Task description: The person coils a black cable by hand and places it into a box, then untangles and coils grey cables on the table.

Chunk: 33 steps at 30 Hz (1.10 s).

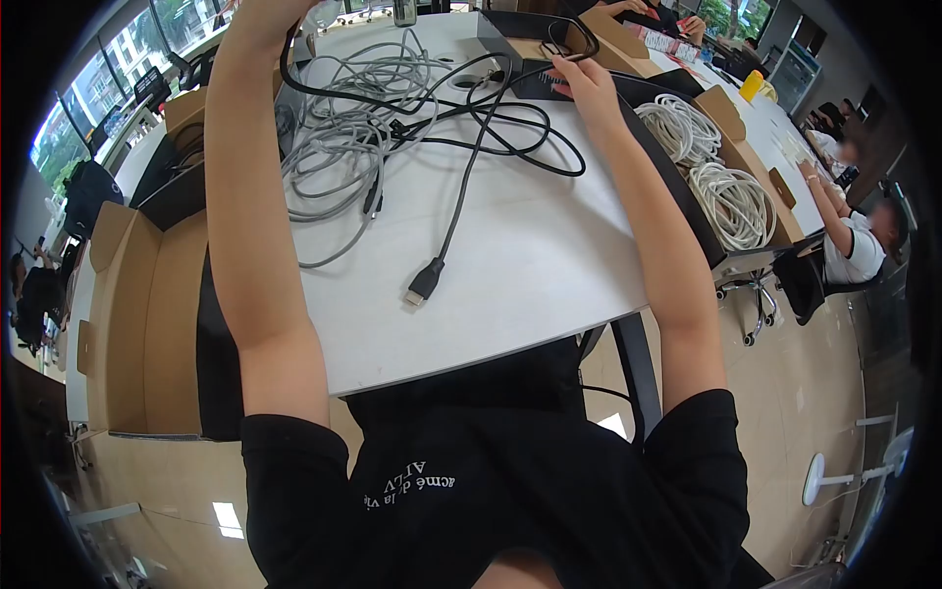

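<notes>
I pinched one black cable (458, 211) between the thumb and fingers of my right hand (586, 80). My left hand (278, 8) was cut off at the top edge, so I couldn't tell its grip. The cable lay in loops over the white table (530, 265), its one visible plug (424, 283) near me, beside tangled grey cables (343, 147) I couldn't count. Two white coils (731, 206) sat in one open box (782, 218) on my right; one open cardboard box (172, 334) stood on my left.
</notes>
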Each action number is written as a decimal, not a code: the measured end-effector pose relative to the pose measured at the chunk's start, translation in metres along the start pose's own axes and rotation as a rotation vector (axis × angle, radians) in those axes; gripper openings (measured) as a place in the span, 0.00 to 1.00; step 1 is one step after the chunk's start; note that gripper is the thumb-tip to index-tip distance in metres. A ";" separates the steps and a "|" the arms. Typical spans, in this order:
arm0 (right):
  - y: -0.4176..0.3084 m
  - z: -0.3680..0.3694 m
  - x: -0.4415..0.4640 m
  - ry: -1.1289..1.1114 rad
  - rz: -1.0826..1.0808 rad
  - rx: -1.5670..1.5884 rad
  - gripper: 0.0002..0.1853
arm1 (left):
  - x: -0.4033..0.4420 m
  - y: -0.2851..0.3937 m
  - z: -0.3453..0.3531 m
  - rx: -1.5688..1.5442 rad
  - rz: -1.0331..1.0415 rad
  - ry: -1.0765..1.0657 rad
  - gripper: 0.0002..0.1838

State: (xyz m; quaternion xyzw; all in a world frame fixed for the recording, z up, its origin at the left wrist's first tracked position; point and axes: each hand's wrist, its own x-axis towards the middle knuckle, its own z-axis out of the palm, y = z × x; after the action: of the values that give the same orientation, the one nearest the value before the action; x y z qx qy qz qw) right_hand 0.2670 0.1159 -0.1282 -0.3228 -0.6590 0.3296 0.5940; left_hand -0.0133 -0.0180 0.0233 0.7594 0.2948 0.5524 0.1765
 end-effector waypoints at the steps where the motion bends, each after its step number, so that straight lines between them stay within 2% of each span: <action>1: 0.004 0.004 -0.002 -0.016 0.059 0.050 0.17 | 0.000 0.000 0.003 -0.003 -0.002 0.001 0.14; 3: 0.010 0.012 -0.007 -0.047 0.176 0.149 0.19 | 0.000 0.000 0.005 0.003 -0.005 0.002 0.14; 4: 0.010 0.018 -0.011 -0.057 0.193 0.067 0.28 | 0.000 0.000 0.005 0.011 -0.004 0.002 0.14; 8: 0.016 0.035 -0.023 -0.211 0.286 -0.151 0.37 | -0.002 0.008 0.007 0.003 0.030 0.040 0.14; 11: 0.019 0.046 -0.034 -0.239 0.346 -0.141 0.36 | -0.001 0.009 0.005 -0.063 0.077 -0.002 0.14; 12: 0.000 0.048 -0.036 -0.296 0.425 -0.183 0.29 | -0.001 0.013 0.007 -0.075 0.069 0.006 0.14; 15: 0.012 0.055 -0.030 -0.248 0.318 0.047 0.17 | -0.007 0.026 0.014 -0.111 0.049 0.025 0.14; 18: 0.010 0.050 -0.022 -0.203 0.270 0.192 0.12 | -0.008 0.030 0.015 -0.094 0.031 0.044 0.14; 20: 0.003 0.042 -0.016 -0.100 0.191 0.221 0.10 | -0.007 0.030 0.017 -0.012 0.023 0.080 0.13; 21: -0.002 0.037 -0.013 -0.048 0.151 0.235 0.09 | -0.005 0.026 0.014 -0.070 -0.026 0.146 0.13; 23: -0.012 0.022 -0.006 -0.030 0.102 0.374 0.07 | 0.004 0.006 0.007 -0.188 -0.125 0.280 0.12; 24: -0.021 0.015 -0.007 -0.046 0.101 0.479 0.06 | 0.005 -0.005 0.010 -0.380 -0.168 0.359 0.11; 27: -0.051 0.011 -0.016 -0.052 0.108 0.639 0.07 | 0.026 -0.103 -0.036 -0.535 -0.296 0.215 0.22; 28: -0.056 0.011 -0.016 -0.046 0.112 0.667 0.08 | 0.032 -0.130 -0.047 -0.280 -0.270 0.231 0.16; 31: -0.059 -0.002 -0.009 -0.149 0.055 0.804 0.11 | 0.003 -0.086 0.003 0.060 -0.488 0.038 0.17; 32: -0.060 -0.008 -0.007 -0.184 0.038 0.847 0.12 | 0.001 -0.090 0.007 0.141 -0.630 -0.048 0.27; 33: -0.062 -0.013 -0.006 -0.232 0.019 0.893 0.12 | -0.002 -0.098 0.012 0.355 -0.457 -0.115 0.30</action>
State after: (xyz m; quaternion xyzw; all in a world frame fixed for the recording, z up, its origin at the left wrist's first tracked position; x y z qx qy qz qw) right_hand 0.2784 0.0758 -0.0801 -0.0022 -0.5114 0.6208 0.5942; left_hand -0.0273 0.0563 -0.0398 0.7223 0.5400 0.3942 0.1770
